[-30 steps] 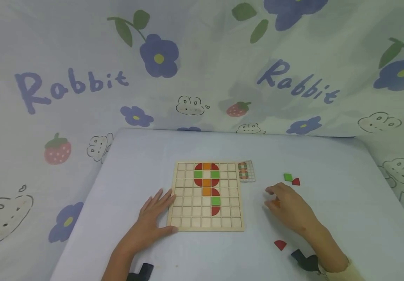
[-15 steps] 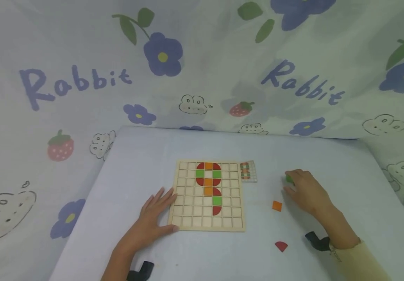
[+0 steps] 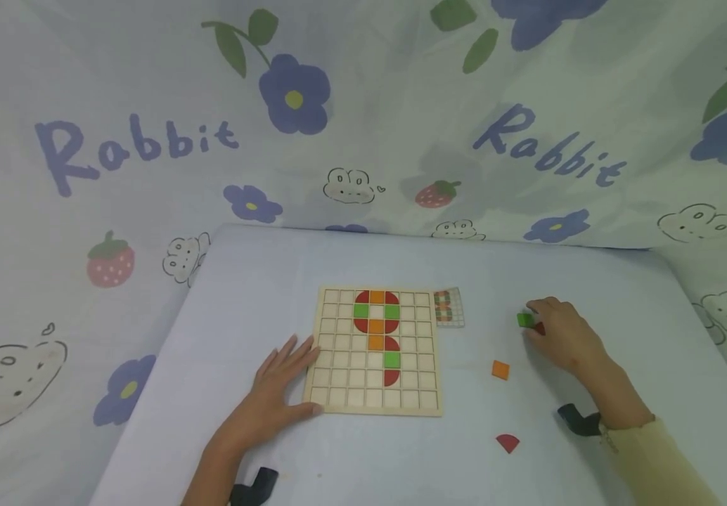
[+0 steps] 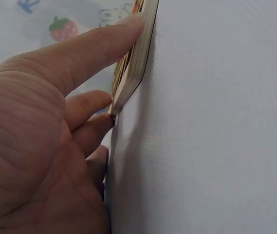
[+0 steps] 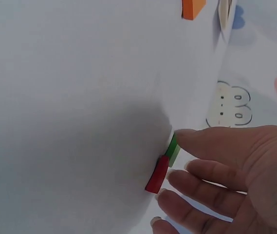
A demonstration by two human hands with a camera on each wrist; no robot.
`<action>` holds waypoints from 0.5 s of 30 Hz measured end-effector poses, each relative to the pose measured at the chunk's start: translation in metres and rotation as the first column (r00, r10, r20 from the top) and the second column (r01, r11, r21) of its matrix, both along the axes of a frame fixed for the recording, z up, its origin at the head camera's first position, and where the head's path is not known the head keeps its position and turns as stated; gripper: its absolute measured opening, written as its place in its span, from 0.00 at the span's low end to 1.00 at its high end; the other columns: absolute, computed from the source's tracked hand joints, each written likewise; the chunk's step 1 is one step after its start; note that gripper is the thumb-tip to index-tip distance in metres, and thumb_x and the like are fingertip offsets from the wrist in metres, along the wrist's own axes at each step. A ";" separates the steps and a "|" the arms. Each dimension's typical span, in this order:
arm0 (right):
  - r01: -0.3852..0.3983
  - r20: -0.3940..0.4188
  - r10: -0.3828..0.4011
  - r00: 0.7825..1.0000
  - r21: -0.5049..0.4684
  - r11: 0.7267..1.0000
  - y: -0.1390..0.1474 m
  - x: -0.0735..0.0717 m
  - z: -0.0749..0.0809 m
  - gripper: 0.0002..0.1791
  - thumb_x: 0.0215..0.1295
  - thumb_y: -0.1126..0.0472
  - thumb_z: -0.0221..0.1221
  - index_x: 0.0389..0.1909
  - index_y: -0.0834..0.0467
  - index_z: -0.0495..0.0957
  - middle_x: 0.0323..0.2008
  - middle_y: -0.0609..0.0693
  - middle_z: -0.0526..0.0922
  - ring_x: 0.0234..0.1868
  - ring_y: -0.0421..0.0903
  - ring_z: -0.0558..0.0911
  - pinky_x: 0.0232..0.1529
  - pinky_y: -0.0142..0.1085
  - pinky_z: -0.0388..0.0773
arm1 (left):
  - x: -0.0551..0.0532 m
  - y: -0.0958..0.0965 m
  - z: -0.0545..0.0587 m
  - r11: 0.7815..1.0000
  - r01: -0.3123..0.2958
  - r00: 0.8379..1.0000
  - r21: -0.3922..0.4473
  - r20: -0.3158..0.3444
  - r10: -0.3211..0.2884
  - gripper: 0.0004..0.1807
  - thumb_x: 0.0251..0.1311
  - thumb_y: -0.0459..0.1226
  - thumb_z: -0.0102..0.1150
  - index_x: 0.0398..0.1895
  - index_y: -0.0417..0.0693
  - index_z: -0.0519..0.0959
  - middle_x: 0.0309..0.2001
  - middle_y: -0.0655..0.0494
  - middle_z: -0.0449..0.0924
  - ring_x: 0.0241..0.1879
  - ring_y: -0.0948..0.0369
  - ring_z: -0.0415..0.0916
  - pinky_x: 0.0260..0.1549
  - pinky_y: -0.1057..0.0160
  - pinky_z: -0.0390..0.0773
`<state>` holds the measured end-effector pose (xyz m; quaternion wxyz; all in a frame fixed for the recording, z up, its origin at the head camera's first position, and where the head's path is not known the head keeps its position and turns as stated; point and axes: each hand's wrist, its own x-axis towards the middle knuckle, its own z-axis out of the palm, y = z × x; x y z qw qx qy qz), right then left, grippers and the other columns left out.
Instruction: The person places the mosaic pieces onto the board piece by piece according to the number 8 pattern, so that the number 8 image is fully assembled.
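A wooden grid board point(image 3: 347, 379) lies on the table, with red quarter-round and orange and green square tiles in its upper and middle cells. My left hand point(image 3: 278, 390) rests at its left side, fingers spread against the edge, thumb on the front left corner. In the left wrist view that thumb lies over the board's rim point(image 4: 137, 68). My right hand point(image 3: 562, 337) is low over a green square tile point(image 3: 524, 320) and a red quarter-round tile point(image 3: 539, 328). The right wrist view shows its thumb at the green tile point(image 5: 174, 151) and fingertips beside the red tile point(image 5: 156, 175).
A small pattern card point(image 3: 454, 307) lies against the board's right edge. Between board and right hand sits an orange square tile point(image 3: 500, 370), with another red quarter-round tile point(image 3: 507, 443) nearer the front. A printed cloth point(image 3: 363, 140) hangs behind the table.
My right hand has let go of the orange tile and moved away and to the right, to the green and red tiles. My left hand stays at the board.
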<state>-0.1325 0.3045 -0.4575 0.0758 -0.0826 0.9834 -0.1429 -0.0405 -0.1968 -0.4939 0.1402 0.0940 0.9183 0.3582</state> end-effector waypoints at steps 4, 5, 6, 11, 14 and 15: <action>-0.020 0.024 0.020 1.000 0.001 1.000 0.003 -0.006 -0.001 0.25 0.65 0.66 0.67 0.60 0.74 0.76 0.53 0.71 0.79 0.51 0.66 0.79 0.53 0.62 0.82 | 0.000 0.000 0.000 1.000 0.001 1.000 0.001 -0.008 -0.001 0.56 0.50 0.47 0.80 0.83 0.58 0.61 0.83 0.66 0.49 0.84 0.56 0.33 0.81 0.48 0.31; -0.027 0.024 0.027 0.999 -0.002 1.000 0.004 -0.007 -0.001 0.24 0.65 0.66 0.67 0.58 0.74 0.77 0.51 0.70 0.80 0.49 0.65 0.80 0.51 0.60 0.83 | 0.000 0.000 -0.001 1.000 0.002 1.000 0.003 -0.010 -0.002 0.56 0.50 0.47 0.80 0.83 0.57 0.61 0.83 0.66 0.49 0.84 0.56 0.33 0.81 0.49 0.31; -0.028 0.028 0.028 0.999 -0.007 1.000 0.005 -0.009 -0.001 0.22 0.65 0.67 0.67 0.56 0.74 0.78 0.49 0.68 0.80 0.48 0.63 0.80 0.50 0.59 0.83 | 0.000 0.000 -0.001 1.000 0.002 1.000 0.006 -0.012 -0.002 0.56 0.50 0.47 0.81 0.83 0.57 0.61 0.83 0.66 0.49 0.84 0.56 0.33 0.81 0.49 0.31; -0.011 0.064 0.014 0.998 -0.036 0.999 0.009 -0.015 -0.004 0.17 0.66 0.67 0.67 0.51 0.74 0.80 0.46 0.66 0.81 0.47 0.62 0.82 0.49 0.58 0.84 | 0.000 -0.001 -0.002 1.000 0.004 1.000 0.017 -0.019 -0.004 0.56 0.50 0.47 0.81 0.82 0.57 0.62 0.83 0.66 0.49 0.84 0.56 0.34 0.81 0.50 0.31; -0.001 0.081 0.005 0.997 -0.047 0.999 0.011 -0.016 -0.005 0.17 0.66 0.66 0.67 0.50 0.74 0.80 0.45 0.67 0.81 0.48 0.63 0.81 0.51 0.60 0.83 | 0.000 -0.001 -0.001 1.000 0.005 1.000 0.015 -0.021 -0.004 0.55 0.50 0.47 0.81 0.82 0.56 0.62 0.83 0.65 0.50 0.84 0.55 0.34 0.81 0.49 0.31; 0.001 0.083 0.004 0.997 -0.049 0.999 0.012 -0.017 -0.005 0.17 0.66 0.66 0.68 0.50 0.74 0.80 0.45 0.67 0.81 0.48 0.64 0.81 0.51 0.60 0.83 | 0.000 0.000 -0.001 1.000 0.005 1.000 0.013 -0.020 -0.005 0.55 0.50 0.47 0.81 0.82 0.56 0.62 0.83 0.65 0.50 0.84 0.55 0.34 0.81 0.49 0.32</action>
